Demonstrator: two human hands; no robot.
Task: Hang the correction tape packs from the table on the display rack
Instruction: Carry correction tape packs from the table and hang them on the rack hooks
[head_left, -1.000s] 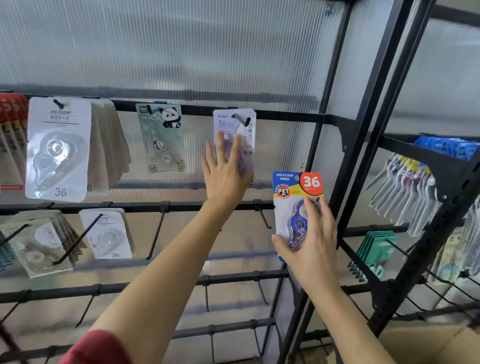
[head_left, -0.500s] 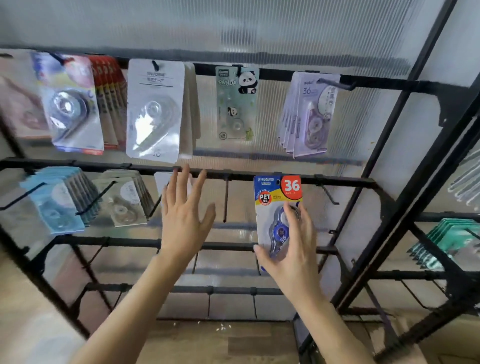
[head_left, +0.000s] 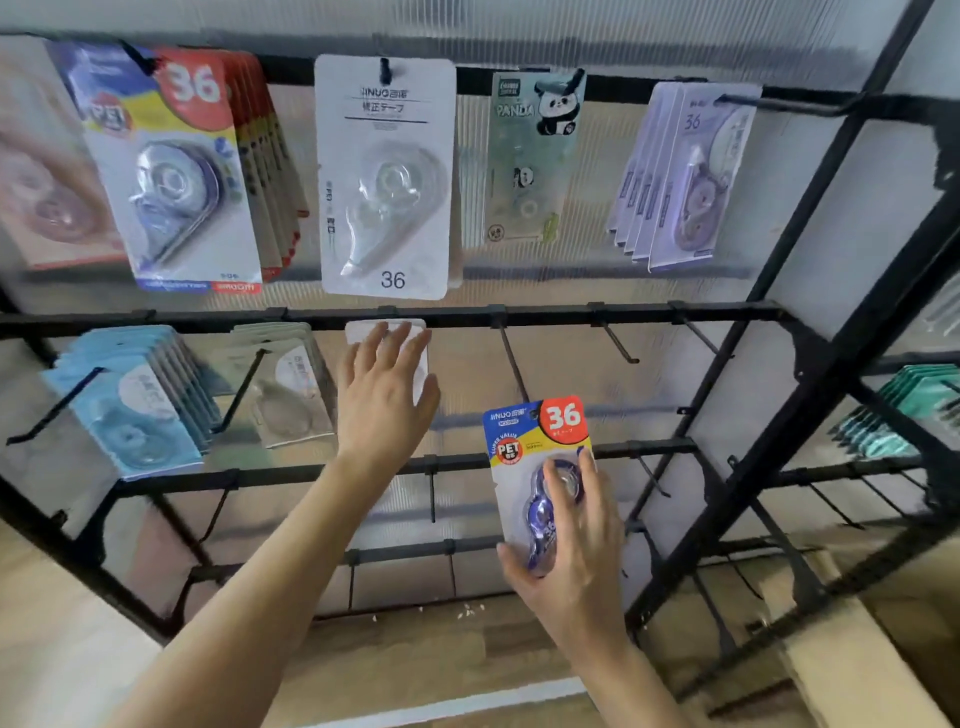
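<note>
One pack (head_left: 536, 434) is in my right hand (head_left: 576, 566), fingers curled round it, in front of the rack (head_left: 571, 314), below a bare hook (head_left: 514, 364). My left hand (head_left: 384, 402) is spread wide and holds nothing. If I miss the pack's small hole, it could slip and fall.

A single wide-angle camera sat at the person's head, facing forward and tilted a little down onto the black metal display rack (head_left: 545, 314) backed by ribbed translucent panels (head_left: 467, 31). It stood within arm's reach. Both forearms reached up from the lower edge, with the left hand (head_left: 384, 395) and right hand (head_left: 576, 561) mid-frame. Print on the blue-and-yellow carded correction tape pack (head_left: 537, 441) read clearly. Wooden floor (head_left: 415, 649) showed below.
</note>
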